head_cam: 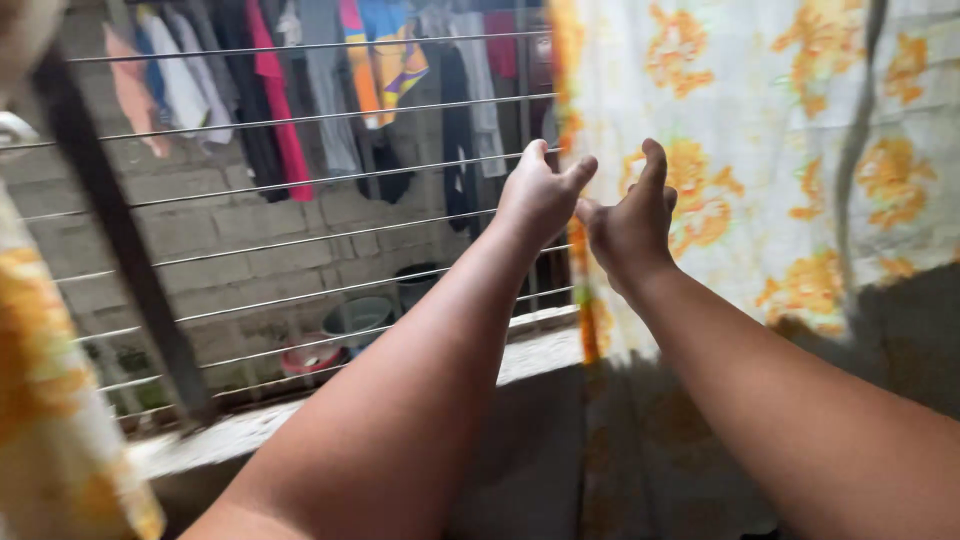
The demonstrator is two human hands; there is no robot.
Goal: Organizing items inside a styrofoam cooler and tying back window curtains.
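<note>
A white curtain with orange flowers hangs over the right half of a barred window. Both of my arms are stretched out towards its left edge. My left hand is at that edge in front of the bars, fingers curled and thumb pressed to the fabric. My right hand is just to the right of it, against the curtain. Its back faces me, its thumb sticks up and its fingers are curled into the cloth. The two hands almost touch.
Thin horizontal metal bars cross the window above a concrete sill, with a dark slanted post at left. Outside, clothes hang before a block wall, with basins on the ground. Another flowered cloth hangs at near left.
</note>
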